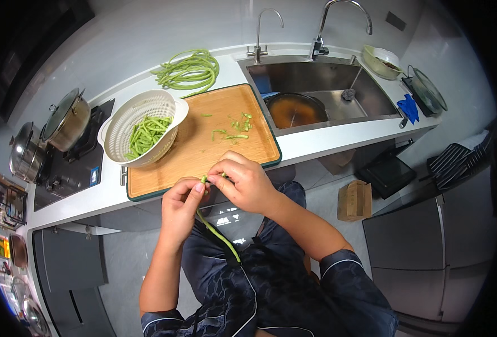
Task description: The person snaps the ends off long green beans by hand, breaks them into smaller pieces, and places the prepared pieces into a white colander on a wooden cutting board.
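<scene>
Just off the near edge of a wooden cutting board [193, 156], my left hand [182, 202] grips a long green bean [219, 236], whose tail hangs down toward my lap. My right hand [244, 181] pinches a bit of green bean close to the left fingertips; whether it is joined to the long bean I cannot tell. A white plastic colander [116, 124] with short bean pieces [147, 135] stands over the board's left side. Small bean scraps [242, 125] lie on the board's right half. Behind the board is a coiled bundle of long beans [193, 69].
At right is a steel sink [328, 73] holding a dark pan [299, 111] of brownish liquid. Lidded pots [67, 122] stand on the cooktop [71, 172] at left. A blue cloth [408, 108] lies right of the sink. A cardboard box [354, 201] sits on the floor.
</scene>
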`<action>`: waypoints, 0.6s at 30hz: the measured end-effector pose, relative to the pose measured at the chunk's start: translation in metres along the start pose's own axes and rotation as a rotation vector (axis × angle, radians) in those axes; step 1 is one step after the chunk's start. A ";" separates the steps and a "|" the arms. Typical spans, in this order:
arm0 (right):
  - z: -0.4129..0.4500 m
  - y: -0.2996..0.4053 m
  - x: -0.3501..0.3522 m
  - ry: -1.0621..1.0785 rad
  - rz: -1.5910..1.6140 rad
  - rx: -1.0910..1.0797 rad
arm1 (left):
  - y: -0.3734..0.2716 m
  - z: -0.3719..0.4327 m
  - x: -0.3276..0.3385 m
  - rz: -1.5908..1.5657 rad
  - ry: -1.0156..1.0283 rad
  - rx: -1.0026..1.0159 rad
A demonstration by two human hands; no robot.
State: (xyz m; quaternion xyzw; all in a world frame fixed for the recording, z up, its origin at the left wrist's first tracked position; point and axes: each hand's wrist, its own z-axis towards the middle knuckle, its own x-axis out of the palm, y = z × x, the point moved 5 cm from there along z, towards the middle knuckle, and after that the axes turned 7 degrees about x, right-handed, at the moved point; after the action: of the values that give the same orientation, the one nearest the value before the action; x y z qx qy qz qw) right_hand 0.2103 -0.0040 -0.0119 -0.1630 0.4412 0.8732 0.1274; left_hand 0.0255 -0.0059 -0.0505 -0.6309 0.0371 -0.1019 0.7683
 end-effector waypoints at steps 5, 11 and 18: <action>-0.006 0.016 0.004 -0.046 -0.183 -0.180 | 0.002 -0.003 -0.002 0.115 -0.033 0.098; -0.011 0.026 0.013 -0.027 -0.270 -0.335 | 0.008 -0.011 -0.006 -0.276 -0.261 -0.042; -0.015 0.017 -0.001 0.049 -0.321 -0.308 | -0.004 -0.012 -0.013 -0.428 -0.245 0.016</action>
State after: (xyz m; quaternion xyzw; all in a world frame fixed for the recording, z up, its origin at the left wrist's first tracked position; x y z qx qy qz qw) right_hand 0.2081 -0.0261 -0.0075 -0.2698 0.2739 0.8946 0.2278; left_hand 0.0107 -0.0153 -0.0499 -0.6261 -0.1917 -0.1855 0.7327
